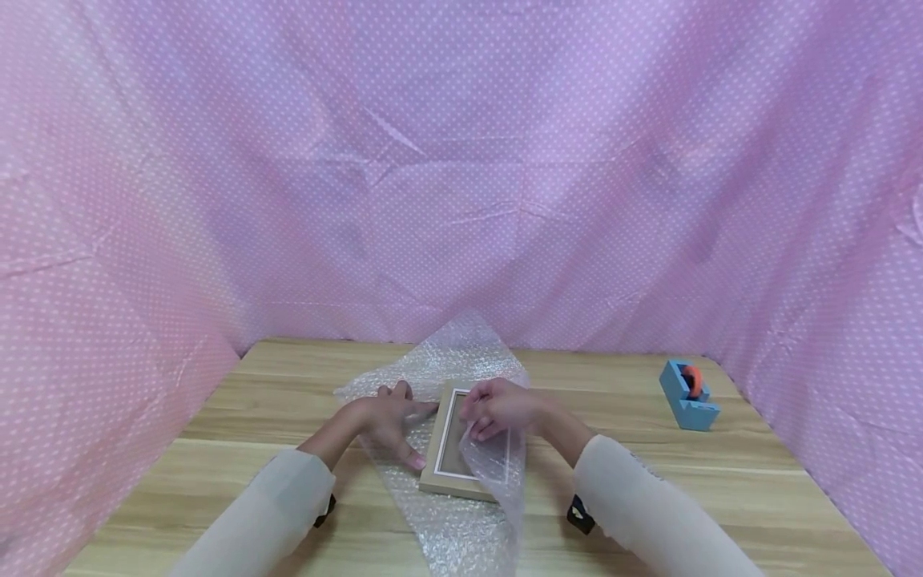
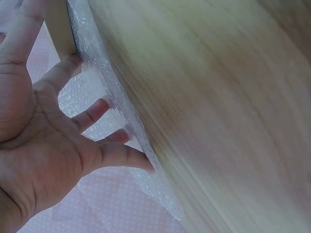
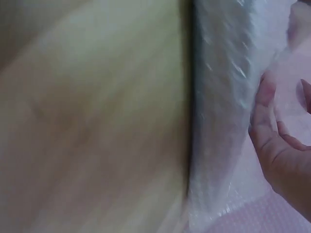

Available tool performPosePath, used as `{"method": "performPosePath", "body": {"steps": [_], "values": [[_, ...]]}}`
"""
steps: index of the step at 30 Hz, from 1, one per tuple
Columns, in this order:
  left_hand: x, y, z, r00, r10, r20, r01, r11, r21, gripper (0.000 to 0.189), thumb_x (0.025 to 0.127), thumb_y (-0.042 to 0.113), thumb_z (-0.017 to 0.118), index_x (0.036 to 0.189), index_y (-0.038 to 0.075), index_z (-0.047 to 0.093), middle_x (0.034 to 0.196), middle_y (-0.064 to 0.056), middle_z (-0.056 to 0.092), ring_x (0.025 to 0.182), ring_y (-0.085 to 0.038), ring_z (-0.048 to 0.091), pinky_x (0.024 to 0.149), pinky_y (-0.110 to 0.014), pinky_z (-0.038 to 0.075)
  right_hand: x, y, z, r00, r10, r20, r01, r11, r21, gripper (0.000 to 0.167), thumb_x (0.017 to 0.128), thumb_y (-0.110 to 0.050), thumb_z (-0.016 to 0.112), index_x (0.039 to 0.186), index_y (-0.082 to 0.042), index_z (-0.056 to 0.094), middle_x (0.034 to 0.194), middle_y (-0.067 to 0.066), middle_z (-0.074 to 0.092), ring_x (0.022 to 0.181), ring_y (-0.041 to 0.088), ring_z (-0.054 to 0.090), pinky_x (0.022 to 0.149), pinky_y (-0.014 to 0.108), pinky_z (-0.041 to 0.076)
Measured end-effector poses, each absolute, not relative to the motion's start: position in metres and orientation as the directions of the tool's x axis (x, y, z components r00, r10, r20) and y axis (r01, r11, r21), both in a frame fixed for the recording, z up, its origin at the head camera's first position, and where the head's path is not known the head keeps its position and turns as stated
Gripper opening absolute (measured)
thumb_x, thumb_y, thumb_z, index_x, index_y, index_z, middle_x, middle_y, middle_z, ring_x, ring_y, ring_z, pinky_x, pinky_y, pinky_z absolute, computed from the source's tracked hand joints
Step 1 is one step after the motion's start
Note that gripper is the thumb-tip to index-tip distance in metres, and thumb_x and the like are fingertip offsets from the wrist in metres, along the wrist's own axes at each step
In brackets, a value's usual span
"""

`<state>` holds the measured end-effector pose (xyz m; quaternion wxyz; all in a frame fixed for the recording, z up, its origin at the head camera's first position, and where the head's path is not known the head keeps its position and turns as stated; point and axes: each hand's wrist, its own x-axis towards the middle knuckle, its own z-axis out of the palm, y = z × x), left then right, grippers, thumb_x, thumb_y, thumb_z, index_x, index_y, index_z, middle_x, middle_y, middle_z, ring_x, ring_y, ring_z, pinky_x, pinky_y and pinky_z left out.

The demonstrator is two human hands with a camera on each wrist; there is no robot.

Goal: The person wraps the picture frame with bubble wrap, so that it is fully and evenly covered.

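A light wooden picture frame [image 1: 450, 450] with a white inner border lies on a sheet of bubble wrap [image 1: 461, 353], set cornerwise on the table. My left hand [image 1: 392, 422] is at the frame's left side, fingers spread, thumb and index fingertip right at its edge. In the left wrist view, the frame's side [image 2: 60, 31] shows beside the outstretched fingers. With curled fingers my right hand [image 1: 501, 406] pinches the wrap's right part, folded up over the frame's right side. The right wrist view has the raised wrap [image 3: 221, 97] beside the fingers; the frame is hidden there.
A blue tape dispenser [image 1: 685, 401] with an orange roll stands at the right of the wooden table [image 1: 288, 377]. Pink dotted cloth [image 1: 461, 200] hangs behind the table and along both sides.
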<state>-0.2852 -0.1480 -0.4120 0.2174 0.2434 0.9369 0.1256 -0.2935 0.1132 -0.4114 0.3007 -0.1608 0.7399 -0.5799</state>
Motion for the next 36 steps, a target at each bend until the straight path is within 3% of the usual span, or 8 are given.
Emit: {"method": "performPosePath", "body": {"steps": [4, 9, 15, 19, 21, 24, 28, 36], "values": [[-0.286, -0.148, -0.412, -0.791, 0.506, -0.345, 0.410, 0.856, 0.315, 0.112, 0.065, 0.061, 0.089, 0.160, 0.030, 0.037, 0.142, -0.017, 0.036, 0.113, -0.035, 0.038, 0.094, -0.058, 0.044, -0.291, 0.105, -0.420, -0.776, -0.566, -0.278, 0.118, 0.302, -0.946, 0.017, 0.091, 0.008, 0.059, 0.107, 0.007, 0.061, 0.094, 0.019, 0.068, 0.074, 0.020, 0.068, 0.072, 0.032, 0.061], [-0.286, -0.148, -0.411, -0.793, 0.500, -0.347, 0.411, 0.861, 0.301, 0.111, 0.067, 0.063, 0.088, 0.160, 0.030, 0.037, 0.139, -0.016, 0.038, 0.110, -0.032, 0.039, 0.091, -0.054, 0.045, -0.289, 0.104, -0.425, -0.784, -0.556, -0.275, 0.140, 0.274, -0.952, 0.017, 0.097, 0.000, 0.061, 0.112, 0.007, 0.056, 0.090, 0.016, 0.066, 0.075, 0.020, 0.067, 0.074, 0.031, 0.061], [-0.291, -0.145, -0.413, -0.822, 0.493, -0.284, 0.379, 0.847, 0.373, 0.090, 0.085, 0.072, 0.067, 0.156, 0.022, 0.045, 0.140, -0.025, 0.041, 0.121, -0.051, 0.040, 0.094, -0.070, 0.042, -0.287, 0.109, -0.427, -0.768, -0.585, -0.262, 0.150, 0.233, -0.961, 0.019, 0.101, 0.000, 0.055, 0.115, 0.012, 0.054, 0.098, 0.018, 0.066, 0.083, 0.021, 0.067, 0.083, 0.034, 0.060], [-0.295, -0.136, -0.423, -0.862, 0.461, -0.212, 0.354, 0.846, 0.398, 0.079, 0.089, 0.072, 0.061, 0.148, 0.020, 0.053, 0.143, -0.030, 0.041, 0.126, -0.062, 0.035, 0.093, -0.077, 0.039, -0.283, 0.114, -0.426, -0.757, -0.608, -0.242, 0.121, 0.234, -0.965, 0.023, 0.097, 0.008, 0.051, 0.118, 0.018, 0.056, 0.102, 0.018, 0.067, 0.089, 0.020, 0.068, 0.088, 0.036, 0.059], [-0.295, -0.131, -0.425, -0.876, 0.440, -0.196, 0.338, 0.852, 0.399, 0.075, 0.088, 0.070, 0.064, 0.144, 0.021, 0.056, 0.141, -0.030, 0.042, 0.126, -0.063, 0.034, 0.090, -0.078, 0.040, -0.279, 0.118, -0.427, -0.764, -0.615, -0.195, 0.058, 0.235, -0.970, 0.027, 0.096, 0.009, 0.052, 0.121, 0.018, 0.057, 0.104, 0.021, 0.068, 0.092, 0.022, 0.068, 0.089, 0.036, 0.059], [-0.292, -0.128, -0.424, -0.881, 0.432, -0.194, 0.329, 0.853, 0.406, 0.073, 0.087, 0.065, 0.067, 0.143, 0.020, 0.056, 0.144, -0.034, 0.039, 0.128, -0.068, 0.029, 0.089, -0.082, 0.037, -0.274, 0.131, -0.426, -0.782, -0.622, -0.038, -0.209, 0.320, -0.924, 0.028, 0.094, 0.006, 0.058, 0.120, 0.015, 0.062, 0.103, 0.020, 0.070, 0.091, 0.020, 0.068, 0.085, 0.032, 0.060], [-0.292, -0.130, -0.422, -0.872, 0.445, -0.203, 0.332, 0.844, 0.422, 0.074, 0.088, 0.062, 0.067, 0.145, 0.017, 0.055, 0.142, -0.032, 0.039, 0.127, -0.064, 0.029, 0.093, -0.080, 0.036, -0.272, 0.154, -0.420, -0.790, -0.585, 0.184, -0.543, 0.526, -0.655, 0.025, 0.089, 0.001, 0.068, 0.113, 0.008, 0.069, 0.100, 0.014, 0.071, 0.089, 0.019, 0.066, 0.080, 0.032, 0.057], [-0.293, -0.133, -0.420, -0.866, 0.459, -0.199, 0.336, 0.827, 0.450, 0.065, 0.087, 0.057, 0.071, 0.139, 0.020, 0.060, 0.133, -0.028, 0.043, 0.121, -0.058, 0.033, 0.093, -0.074, 0.038, -0.277, 0.184, -0.420, -0.768, -0.622, 0.154, -0.616, 0.650, -0.445, 0.045, 0.083, -0.030, 0.086, 0.109, 0.003, 0.071, 0.108, 0.014, 0.067, 0.103, 0.030, 0.063, 0.092, 0.048, 0.053]]}}
